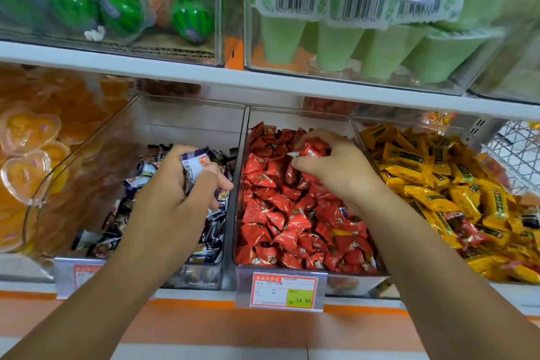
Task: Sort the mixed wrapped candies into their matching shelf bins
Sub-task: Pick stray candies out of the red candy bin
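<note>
Both arms are bare and reach forward and upward, converging slightly; the left forearm (96, 286) enters from the lower left corner and the right forearm (423, 257) from the lower right; both wrists are roughly straight. The left hand (175, 193) shows its back to the camera, fingers curled into a loose fist round a purple-and-white wrapped candy (194, 166) that sticks out above the knuckles; one digit juts out to the right. The right hand (336, 172) sits a little higher, just beside the left and apart from it, back uppermost, fingers bent; its fingertips pinch a red wrapped candy (311, 152).
</note>
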`<action>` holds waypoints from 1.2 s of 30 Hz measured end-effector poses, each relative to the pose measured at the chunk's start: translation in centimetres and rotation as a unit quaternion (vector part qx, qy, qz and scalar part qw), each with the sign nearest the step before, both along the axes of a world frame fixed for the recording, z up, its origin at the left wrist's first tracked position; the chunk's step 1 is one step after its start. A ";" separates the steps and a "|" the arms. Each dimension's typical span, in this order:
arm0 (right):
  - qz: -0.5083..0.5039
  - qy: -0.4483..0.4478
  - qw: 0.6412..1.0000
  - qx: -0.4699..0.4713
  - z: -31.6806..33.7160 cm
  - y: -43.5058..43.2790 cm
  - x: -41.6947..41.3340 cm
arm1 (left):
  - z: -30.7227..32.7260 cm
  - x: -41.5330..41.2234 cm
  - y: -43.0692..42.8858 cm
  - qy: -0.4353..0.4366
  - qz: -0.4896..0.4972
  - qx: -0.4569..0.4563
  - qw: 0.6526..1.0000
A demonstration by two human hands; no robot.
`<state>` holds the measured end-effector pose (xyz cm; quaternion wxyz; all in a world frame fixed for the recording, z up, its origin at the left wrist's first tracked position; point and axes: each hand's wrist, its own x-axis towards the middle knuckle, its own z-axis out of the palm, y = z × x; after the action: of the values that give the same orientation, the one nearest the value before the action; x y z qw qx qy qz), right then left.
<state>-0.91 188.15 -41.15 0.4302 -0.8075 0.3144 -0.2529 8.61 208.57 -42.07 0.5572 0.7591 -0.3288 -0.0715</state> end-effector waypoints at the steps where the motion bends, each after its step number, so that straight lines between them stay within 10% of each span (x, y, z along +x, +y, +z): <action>1: 0.031 -0.012 0.999 0.009 0.5 0.3 -0.1 | -0.1 0.0 -0.1 -0.004 0.002 0.001 1.000; 5: 0.166 0.070 0.983 0.018 0.6 0.8 -0.6 | -0.3 0.0 -0.1 -0.005 0.002 0.004 1.000; 18: 0.150 0.402 0.885 -0.179 -0.8 1.1 -3.5 | -0.1 0.1 0.8 -0.003 -0.003 0.017 1.000; 26: 0.038 0.186 0.970 -0.148 0.6 -0.6 -3.0 | -0.3 0.2 0.6 0.006 -0.015 0.003 1.000; 36: -0.019 0.131 0.962 -0.239 -0.5 0.0 -0.6 | -0.2 0.4 0.6 0.003 -0.017 0.006 1.000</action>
<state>-1.48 188.11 -41.66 0.1753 -0.9068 0.3134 -0.2207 9.03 209.16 -42.32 0.5521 0.7569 -0.3392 -0.0851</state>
